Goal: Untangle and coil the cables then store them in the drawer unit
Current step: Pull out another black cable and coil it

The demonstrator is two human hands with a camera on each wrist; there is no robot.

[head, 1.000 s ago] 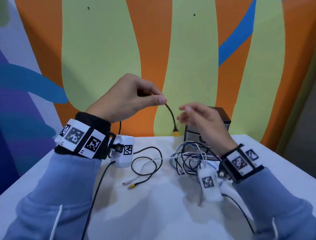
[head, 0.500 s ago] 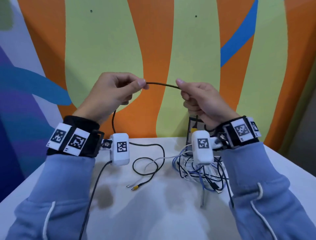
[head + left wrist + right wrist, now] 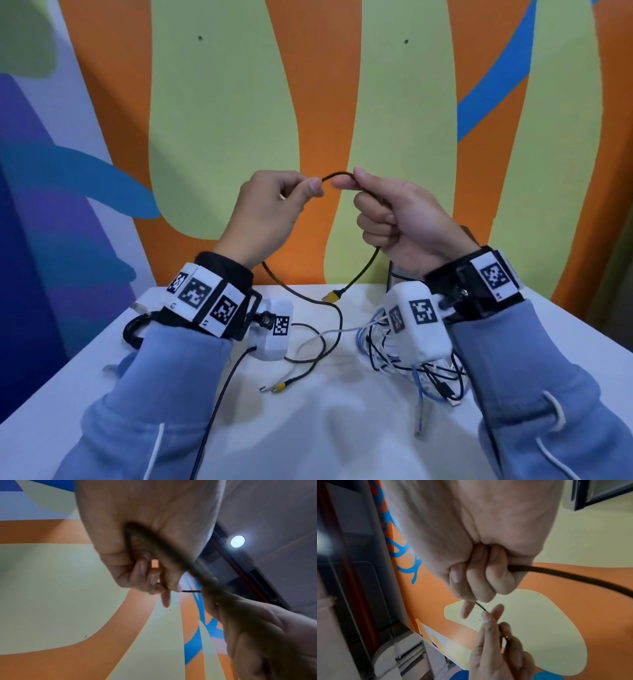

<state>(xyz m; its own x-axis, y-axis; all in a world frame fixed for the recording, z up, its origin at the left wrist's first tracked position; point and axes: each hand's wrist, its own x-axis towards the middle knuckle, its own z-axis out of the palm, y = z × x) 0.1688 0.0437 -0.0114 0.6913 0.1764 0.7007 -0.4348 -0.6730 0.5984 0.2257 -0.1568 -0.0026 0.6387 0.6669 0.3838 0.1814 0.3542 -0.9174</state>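
Head view: left hand [image 3: 270, 209] and right hand [image 3: 404, 219] are raised above the white table [image 3: 325, 428], each pinching the black braided cable [image 3: 337, 175] between thumb and forefinger, other fingers curled. Short arc of cable spans between them. Its yellow plug [image 3: 333, 296] hangs just above the table. Tangled cable pile [image 3: 421, 373] lies at right. Drawer unit mostly hidden behind the right hand.

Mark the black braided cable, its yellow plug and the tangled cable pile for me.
black braided cable [image 3: 337, 175], head view, arc between the two hands.
yellow plug [image 3: 333, 296], head view, plug body hanging over the table.
tangled cable pile [image 3: 428, 375], head view, dark strands under the right wrist.
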